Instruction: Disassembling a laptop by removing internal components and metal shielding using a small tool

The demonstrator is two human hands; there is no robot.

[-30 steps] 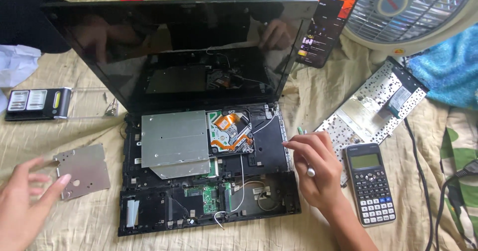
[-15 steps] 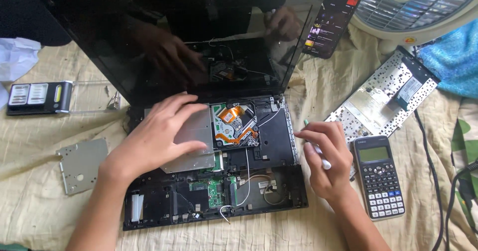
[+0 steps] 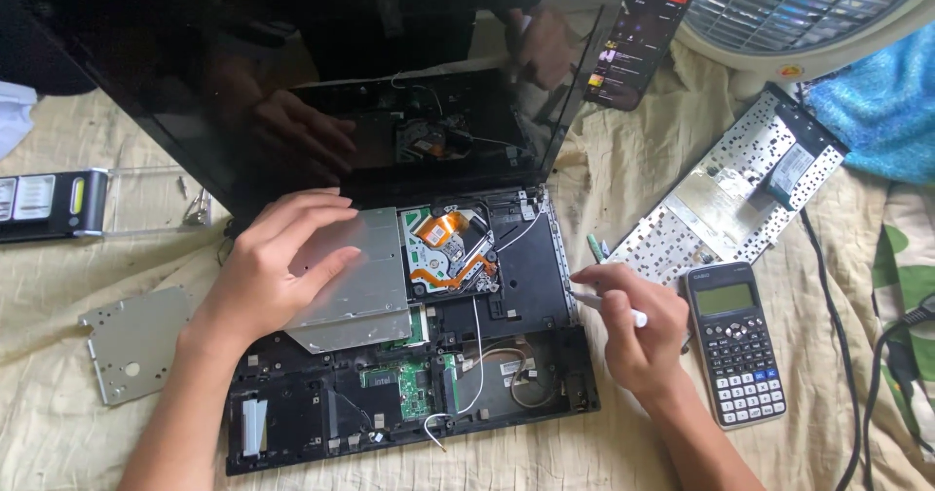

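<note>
An opened black laptop base (image 3: 545, 301) lies on the cloth with its dark screen (image 3: 292, 82) standing up behind it. My left hand (image 3: 278, 267) lies flat on the silver optical drive (image 3: 375, 286) in the base, fingers spread, gripping nothing. To the drive's right sit orange ribbon cables (image 3: 443, 233) and, lower, a green circuit board (image 3: 409, 394). My right hand (image 3: 633, 330) rests at the base's right edge and holds a thin white tool (image 3: 609, 306) pointing left toward the chassis.
A grey metal bracket (image 3: 131, 340) lies left of the laptop. A removed keyboard (image 3: 726, 199), face down, and a dark calculator (image 3: 735, 340) lie to the right. A phone (image 3: 643, 33) leans behind, beside a white fan (image 3: 808, 14). Black cables (image 3: 828, 286) run down the right.
My left hand left the grey bracket and came to rest on the silver drive. My right hand stayed at the laptop's right edge with the tool. The camera view shifted slightly.
</note>
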